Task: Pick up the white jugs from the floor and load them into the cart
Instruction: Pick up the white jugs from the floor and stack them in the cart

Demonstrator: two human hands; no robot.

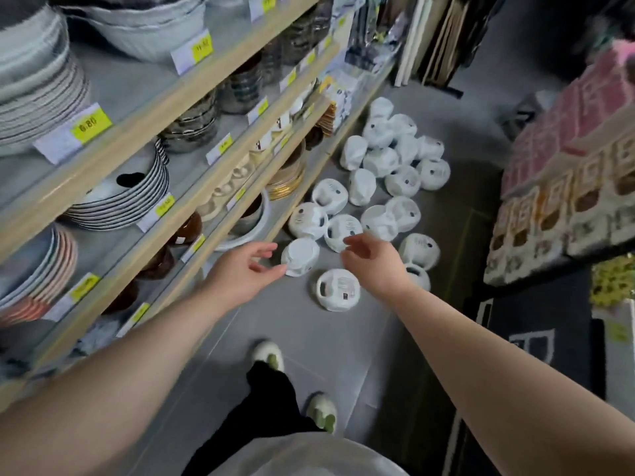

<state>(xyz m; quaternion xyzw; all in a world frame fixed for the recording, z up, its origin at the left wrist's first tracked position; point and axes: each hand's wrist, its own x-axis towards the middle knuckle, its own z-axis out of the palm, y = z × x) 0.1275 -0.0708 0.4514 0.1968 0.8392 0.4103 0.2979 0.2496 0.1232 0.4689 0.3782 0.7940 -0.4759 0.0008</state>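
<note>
Shelving (144, 118) is crowding our left; white jugs (338, 289) are lying tipped, labelled; our left hand (244, 269) and right hand (374, 262) are hovering released.

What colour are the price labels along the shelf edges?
The price labels are yellow on white backing; head view shows them best.

A homeware shop aisle: wooden shelves (192, 108) carry stacked plates (120, 197) and bowls (147, 25), with yellow price tags (90, 123) clipped along the shelf edges; rugs (563, 187) are displayed opposite the shelves.
</note>
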